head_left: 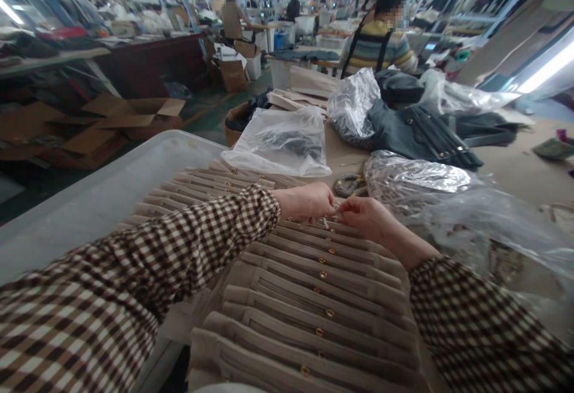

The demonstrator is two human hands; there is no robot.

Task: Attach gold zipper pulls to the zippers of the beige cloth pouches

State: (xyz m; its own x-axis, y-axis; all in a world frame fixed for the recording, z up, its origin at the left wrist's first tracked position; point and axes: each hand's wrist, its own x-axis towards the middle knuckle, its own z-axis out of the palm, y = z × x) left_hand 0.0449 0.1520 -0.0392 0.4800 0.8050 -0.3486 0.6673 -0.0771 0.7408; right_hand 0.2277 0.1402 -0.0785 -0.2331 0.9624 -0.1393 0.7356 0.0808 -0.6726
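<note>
Overlapping beige fabric pieces with zippers (287, 288) lie in a long row below me, and small gold-coloured metal pieces (329, 313) run in a line down their middle. Over the row, my left hand (309, 201) is closed, its fingertips pinched together. My right hand (370, 219) meets it from the other side, thumb and fingers also pinched. Between the two sets of fingertips there is something small and pale, too small to name. A second row of similar beige pieces (179, 192) extends behind my left forearm.
A translucent plastic bin (179, 142) stands at left. Clear plastic bags (421, 174), a white bag (287, 139), a dark green bag (412, 130) and a coiled grey-yellow item (350, 185) lie on the table (520, 168). Open cardboard boxes (134, 115) sit on the floor. A co-worker (379, 46) is beyond.
</note>
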